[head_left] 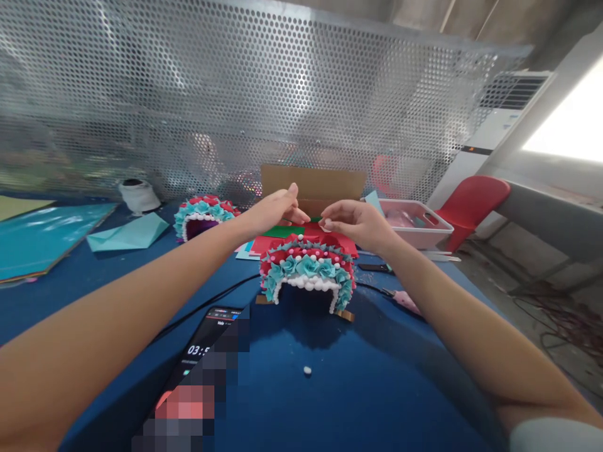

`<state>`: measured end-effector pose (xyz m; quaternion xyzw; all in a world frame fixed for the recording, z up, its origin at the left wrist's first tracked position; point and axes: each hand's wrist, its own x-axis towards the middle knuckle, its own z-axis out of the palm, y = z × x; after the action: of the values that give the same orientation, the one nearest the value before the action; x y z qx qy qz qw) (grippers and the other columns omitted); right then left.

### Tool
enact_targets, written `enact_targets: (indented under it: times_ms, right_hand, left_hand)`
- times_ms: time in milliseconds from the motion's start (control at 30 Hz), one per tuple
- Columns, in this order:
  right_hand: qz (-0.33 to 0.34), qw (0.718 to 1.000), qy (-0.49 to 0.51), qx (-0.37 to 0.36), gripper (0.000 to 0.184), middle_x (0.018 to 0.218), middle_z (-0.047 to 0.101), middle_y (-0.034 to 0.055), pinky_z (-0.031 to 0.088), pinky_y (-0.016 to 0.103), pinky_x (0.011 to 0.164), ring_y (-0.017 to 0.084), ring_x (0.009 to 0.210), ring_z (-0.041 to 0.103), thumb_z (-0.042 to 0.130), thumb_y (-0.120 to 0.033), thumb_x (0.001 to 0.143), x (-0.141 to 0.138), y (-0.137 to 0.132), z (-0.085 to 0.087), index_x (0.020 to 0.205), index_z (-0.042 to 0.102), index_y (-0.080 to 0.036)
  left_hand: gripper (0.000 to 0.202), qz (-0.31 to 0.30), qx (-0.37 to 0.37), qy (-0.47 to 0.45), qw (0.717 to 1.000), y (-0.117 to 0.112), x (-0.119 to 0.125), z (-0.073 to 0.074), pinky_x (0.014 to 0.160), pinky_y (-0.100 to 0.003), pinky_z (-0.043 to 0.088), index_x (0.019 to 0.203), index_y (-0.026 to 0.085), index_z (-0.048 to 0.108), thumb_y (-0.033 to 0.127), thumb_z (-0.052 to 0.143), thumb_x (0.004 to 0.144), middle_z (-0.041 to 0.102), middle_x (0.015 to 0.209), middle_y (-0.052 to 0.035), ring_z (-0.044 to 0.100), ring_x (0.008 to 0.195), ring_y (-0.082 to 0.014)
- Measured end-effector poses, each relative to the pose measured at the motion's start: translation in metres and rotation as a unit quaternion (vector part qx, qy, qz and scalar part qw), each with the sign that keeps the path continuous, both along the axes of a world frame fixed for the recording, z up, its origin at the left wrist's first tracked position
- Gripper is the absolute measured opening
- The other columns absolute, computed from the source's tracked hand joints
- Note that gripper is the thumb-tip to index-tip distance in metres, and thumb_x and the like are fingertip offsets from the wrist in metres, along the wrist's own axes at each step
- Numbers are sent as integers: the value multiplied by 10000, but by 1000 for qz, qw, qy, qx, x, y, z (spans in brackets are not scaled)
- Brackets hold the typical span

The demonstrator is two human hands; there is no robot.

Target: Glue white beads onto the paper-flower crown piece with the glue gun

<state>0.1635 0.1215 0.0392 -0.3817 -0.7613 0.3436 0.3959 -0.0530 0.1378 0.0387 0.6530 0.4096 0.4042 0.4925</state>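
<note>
An arch (308,267) covered with red and teal paper flowers and lined with small white balls stands on the blue table. Behind its top, my left hand (277,210) is held in the air with fingers stretched out and nothing visible in them. My right hand (353,221) faces it, thumb and fingertips pinched on a small white ball (326,223) whose exact shape is partly hidden. Another white ball (307,371) lies on the table in front of the arch. Red and green paper sheets (282,231) lie beneath my hands, before an open cardboard box (313,182).
A similar flowered arch (207,213) sits at the back left, near folded teal paper (128,233). A phone (202,351) lies front left. To the right are a pink glue gun (407,301) and a pink basket (414,226). A perforated metal panel (235,81) rises behind.
</note>
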Motion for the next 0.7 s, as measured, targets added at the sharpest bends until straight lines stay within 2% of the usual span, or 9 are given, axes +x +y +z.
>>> enact_targets:
  times_ms: [133,200,267,333,400,500,600,700]
  right_hand:
    - [5,1000,-19,0,221,781,734,42,540,328,802,157,768,686,622,-391,827,-2,1,1,814,689,-181]
    - [-4,1000,-22,3,222,751,723,39,540,321,757,156,730,673,657,-396,798,-2,1,1,772,683,-177]
    - [-6,1000,-17,3,201,780,722,27,544,312,738,156,736,670,733,-360,724,-1,3,0,807,680,-184]
    - [-3,1000,-11,4,236,833,728,20,549,312,764,156,775,676,757,-332,694,0,4,-2,871,687,-193]
    - [-3,1000,-9,5,236,853,734,24,549,323,795,157,795,681,725,-349,729,1,6,-3,908,703,-198]
    - [-20,1000,-11,7,225,824,739,36,551,345,794,172,784,686,693,-390,761,2,5,-4,867,728,-195]
    - [-29,1000,-11,3,221,842,745,41,559,349,795,188,802,694,751,-360,700,4,3,-5,844,728,-194]
    - [-25,1000,-13,-5,265,892,749,41,560,350,823,190,841,700,760,-330,690,5,2,-6,917,719,-200]
  left_hand:
    - [546,-59,-27,13,998,2,7,-8,856,-374,428,815,223,425,763,350,791,745,838,-95,656,976,-250]
    - [569,-90,-46,14,995,4,9,-12,815,-366,421,820,226,408,787,320,778,744,814,-91,663,926,-254]
    - [599,-107,-58,20,992,6,10,-14,780,-360,402,827,225,392,809,271,768,740,802,-91,665,880,-254]
    - [619,-109,-67,29,991,7,10,-15,754,-347,382,835,224,383,822,241,760,736,808,-93,660,873,-250]
    - [624,-109,-73,33,991,7,10,-14,738,-337,370,844,225,382,825,238,757,733,820,-93,656,871,-244]
    - [621,-102,-80,29,991,5,9,-12,723,-333,375,852,225,386,825,263,752,729,803,-89,655,833,-237]
    - [597,-90,-86,11,992,3,8,-15,697,-323,384,840,224,389,809,300,760,731,782,-84,652,790,-229]
    - [564,-96,-86,-8,992,4,9,-20,693,-309,399,833,227,399,777,280,798,737,777,-71,654,755,-210]
